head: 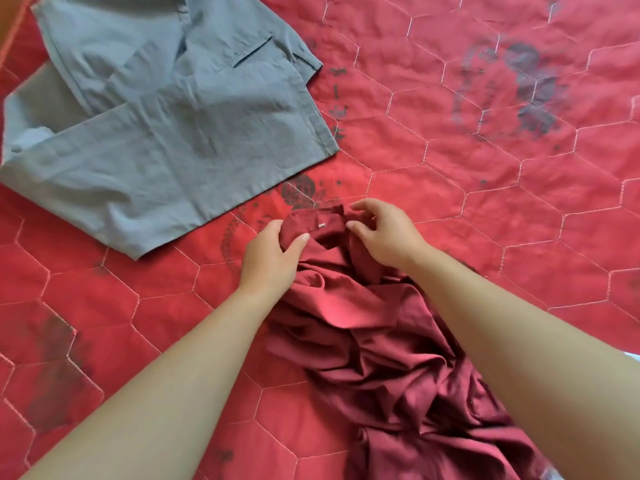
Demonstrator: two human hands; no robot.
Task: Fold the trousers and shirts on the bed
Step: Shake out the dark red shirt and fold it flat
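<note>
Lies heaped in deep creases on the red quilted bed (485,168): a dark red garment (374,341), stretching from the near edge toward the middle, with a small pale tag on its bunched far end. Gripped at that end by the left hand (270,258), thumb pressed over the cloth. Right hand (381,230) curled just beside, thumb touching the fabric; pinching or not, cannot tell. Grey trousers (156,133) folded flat near the far left corner.

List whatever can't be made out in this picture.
Head view:
- maroon garment: crumpled and cut off by the bottom edge; shirt or trousers unclear.
- grey garment: cut off by the left and top edges.
- right hand: grip unclear; folds hide the contact.
</note>
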